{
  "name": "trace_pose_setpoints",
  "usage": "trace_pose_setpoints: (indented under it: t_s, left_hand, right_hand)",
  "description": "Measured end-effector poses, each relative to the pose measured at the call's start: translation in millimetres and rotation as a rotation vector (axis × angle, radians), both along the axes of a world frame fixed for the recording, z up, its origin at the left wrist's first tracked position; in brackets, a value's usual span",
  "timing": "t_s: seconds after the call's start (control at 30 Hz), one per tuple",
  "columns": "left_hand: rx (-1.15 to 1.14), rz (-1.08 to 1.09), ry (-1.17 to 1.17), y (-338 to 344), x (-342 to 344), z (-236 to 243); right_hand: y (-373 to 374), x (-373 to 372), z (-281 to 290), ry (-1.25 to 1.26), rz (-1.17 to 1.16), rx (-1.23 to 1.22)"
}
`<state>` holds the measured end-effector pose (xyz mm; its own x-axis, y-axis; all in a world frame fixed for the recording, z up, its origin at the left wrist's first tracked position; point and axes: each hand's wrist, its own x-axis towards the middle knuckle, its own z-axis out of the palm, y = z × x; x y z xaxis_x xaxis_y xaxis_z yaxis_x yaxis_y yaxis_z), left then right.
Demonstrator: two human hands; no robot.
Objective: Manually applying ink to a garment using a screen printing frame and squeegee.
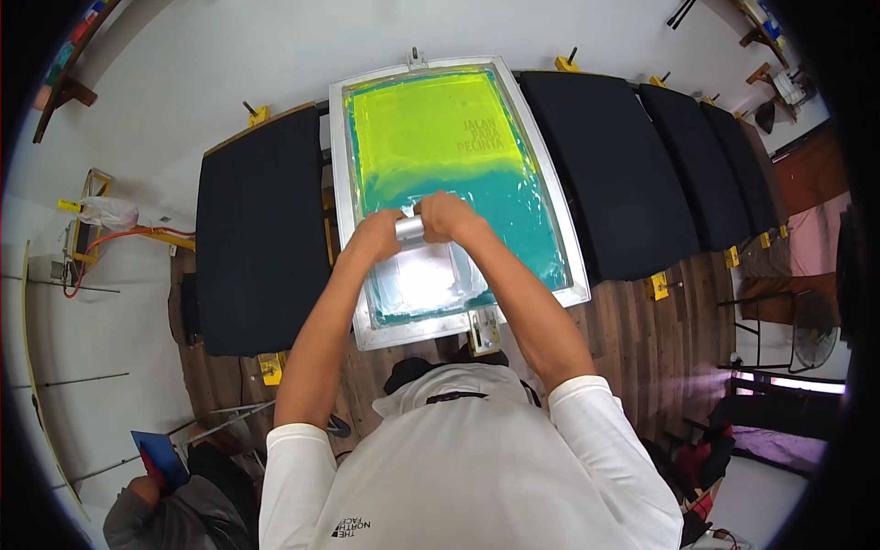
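Head view: gripping, with the left hand [376, 234] curled closed around one end, a bright silver metal bar [409, 229]; gripping the other end likewise with the right hand [445, 218]. Fingertips largely out of sight behind the bar. Just nearer the body than both hands, a patch of white glare [426, 280] washing out the surface (impossible to tell whether mesh or part of the tool).

Spread beneath both hands, a large rectangular silver metal frame [412, 332], coated inside with yellow-green [412, 119] beyond the hands and with teal [518, 229] to the right. Beyond the right hand, brownish lettering [481, 136] under the yellow-green.

Left of the left hand, a broad black cloth-covered board [261, 229]; right of the right hand, another black cloth-covered board [605, 174], with more beyond. Far left, a translucent plastic bag [110, 213], contents unclear. Far right, a round wire-guarded fan [814, 330], dim beside the dark lens rim. Behind the left hand, far below, a flat blue panel [158, 456], partly hidden by dark cloth.
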<state>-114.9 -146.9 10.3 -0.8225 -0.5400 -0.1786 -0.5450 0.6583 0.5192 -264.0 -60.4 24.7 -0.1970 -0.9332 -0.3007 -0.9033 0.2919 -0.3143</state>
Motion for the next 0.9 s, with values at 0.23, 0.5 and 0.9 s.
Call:
trace_pose_setpoints:
  t_s: [0.23,0.5,0.9]
  left_hand:
    - [-0.079,-0.012,-0.019,12.3,8.6,2.6]
    - [-0.114,0.041,0.013,49.8,21.5,-0.5]
    - [-0.154,-0.01,0.077,110.8,60.4,-11.5]
  right_hand:
    - [11.4,14.0,-2.4,0.026,-0.083,-0.021]
    - [44.4,32.4,-15.0,0.052,-0.15,-0.083]
    - [111.8,69.0,-22.3,0.041,-0.107,-0.127]
